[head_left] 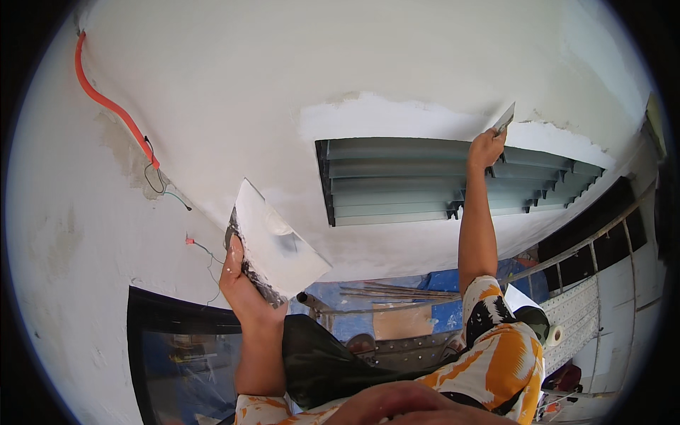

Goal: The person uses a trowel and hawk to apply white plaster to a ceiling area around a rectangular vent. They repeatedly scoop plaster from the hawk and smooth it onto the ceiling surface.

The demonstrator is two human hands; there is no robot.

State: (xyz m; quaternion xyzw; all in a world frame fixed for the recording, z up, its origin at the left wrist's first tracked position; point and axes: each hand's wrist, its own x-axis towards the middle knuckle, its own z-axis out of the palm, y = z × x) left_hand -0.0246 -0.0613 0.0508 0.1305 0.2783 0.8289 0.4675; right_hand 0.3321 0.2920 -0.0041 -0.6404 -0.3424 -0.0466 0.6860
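Pinching a putty knife [505, 119] in the right hand [486, 149], at the white plaster patch [397, 117] above the louvred window [397, 177], perhaps angled for smoothing. Gripping a plaster-smeared board [301, 271] by its dark edge in the left hand [244, 290], seemingly keeping paste near. Facing a pale wall [212, 85], beside an orange conduit [117, 109], above blue sheeting [443, 282]; standing on a perforated platform [404, 355].

Arms raised toward the louvred window [389, 177], both hands gripping.
The right arm [478, 234] reaches up, extended, its forearm crossing in front of the window; the right hand [487, 147] is at the window's upper edge, fingers curled tight. The left hand [244, 287] is lower, left of the window, thumb pointing up, fingers mostly hidden, left forearm [261, 358] upright beneath it.
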